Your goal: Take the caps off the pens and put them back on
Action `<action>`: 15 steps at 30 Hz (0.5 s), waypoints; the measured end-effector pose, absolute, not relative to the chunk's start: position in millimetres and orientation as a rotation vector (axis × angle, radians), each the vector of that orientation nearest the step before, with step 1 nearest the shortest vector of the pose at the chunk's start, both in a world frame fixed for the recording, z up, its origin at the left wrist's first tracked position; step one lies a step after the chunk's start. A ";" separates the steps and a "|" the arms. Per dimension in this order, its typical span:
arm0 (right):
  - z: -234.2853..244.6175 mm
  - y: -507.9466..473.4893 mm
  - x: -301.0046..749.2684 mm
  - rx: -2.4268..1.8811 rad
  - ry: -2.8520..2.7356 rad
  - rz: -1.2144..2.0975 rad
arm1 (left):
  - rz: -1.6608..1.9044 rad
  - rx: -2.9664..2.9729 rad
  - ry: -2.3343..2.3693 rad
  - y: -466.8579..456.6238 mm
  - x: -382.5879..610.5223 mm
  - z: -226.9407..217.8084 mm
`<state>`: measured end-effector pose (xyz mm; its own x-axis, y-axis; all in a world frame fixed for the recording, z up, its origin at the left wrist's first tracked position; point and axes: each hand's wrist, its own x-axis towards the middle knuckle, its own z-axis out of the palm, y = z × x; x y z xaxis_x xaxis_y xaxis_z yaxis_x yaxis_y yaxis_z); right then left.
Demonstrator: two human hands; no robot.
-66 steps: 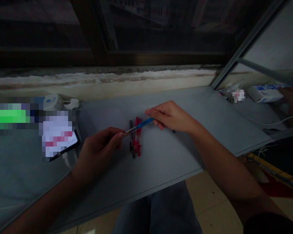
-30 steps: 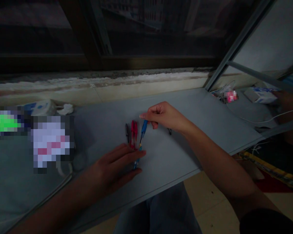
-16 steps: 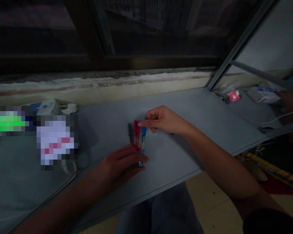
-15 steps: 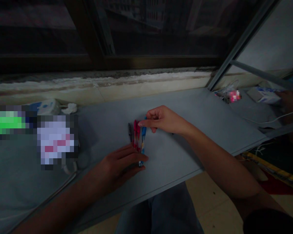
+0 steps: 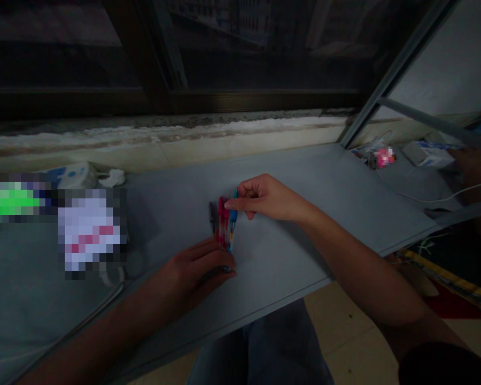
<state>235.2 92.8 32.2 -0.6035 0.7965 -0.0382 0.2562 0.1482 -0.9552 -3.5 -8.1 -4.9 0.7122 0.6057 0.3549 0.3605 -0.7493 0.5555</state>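
A blue pen [image 5: 233, 215] lies close along the right side of some red pens [image 5: 223, 211], which look like a pair. My right hand [image 5: 260, 197] pinches the blue pen's far end, its thumb reaching over to the red pens. Around the near ends curls my left hand [image 5: 202, 264], its fingers over the pens and the thumb below the blue pen's clear tip. Just left of the red ones is a black pen [image 5: 212, 216], its lower part hidden by my left fingers. All are on or just above the grey desk [image 5: 280, 251].
A blurred white box [image 5: 90, 230] and a cable [image 5: 80, 323] are on the left of the desk, with a white-and-blue device [image 5: 78, 175] behind. A metal frame post [image 5: 369, 109] rises at the right. Beyond it are a tissue pack [image 5: 435, 154] and part of another person's arm [image 5: 475, 171].
The blue pen has shifted left, up against the red pens, and stands less slanted. Both hands have moved slightly left with it, and my left fingers cover more of its near end.
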 end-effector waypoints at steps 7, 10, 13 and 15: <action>32.3 90.4 235.8 -0.983 -2.045 1.426 | 0.732 2.455 0.743 -7.5 -2.7 -5.2; 31.9 88.5 235.1 -0.997 -2.127 1.368 | 0.732 2.440 0.743 -6.6 -3.5 -5.6; 32.8 86.8 233.9 -1.008 -2.183 1.350 | 0.715 2.435 0.736 -6.4 -4.5 -5.9; 33.9 86.0 233.4 -1.011 -2.196 1.346 | 0.715 2.448 0.734 -6.7 -5.1 -6.1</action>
